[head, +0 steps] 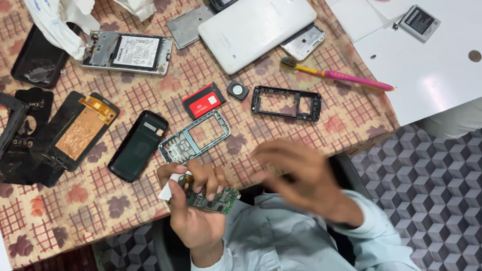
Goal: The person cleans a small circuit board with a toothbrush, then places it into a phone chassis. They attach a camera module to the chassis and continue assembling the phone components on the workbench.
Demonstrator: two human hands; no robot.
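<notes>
I note my left hand [193, 200] clamped on the green circuit board [213, 199] — long axis pointing rightward; right hand [301, 175] beside it, blurred, empty — fingers spread.

There is only one view, from a camera on the person's head. It looks almost straight down over the edge of the counter [211, 145], close enough that the hands fill the lower middle. The far side of the counter is at the top; the patterned floor [427, 170] shows at lower right.
</notes>
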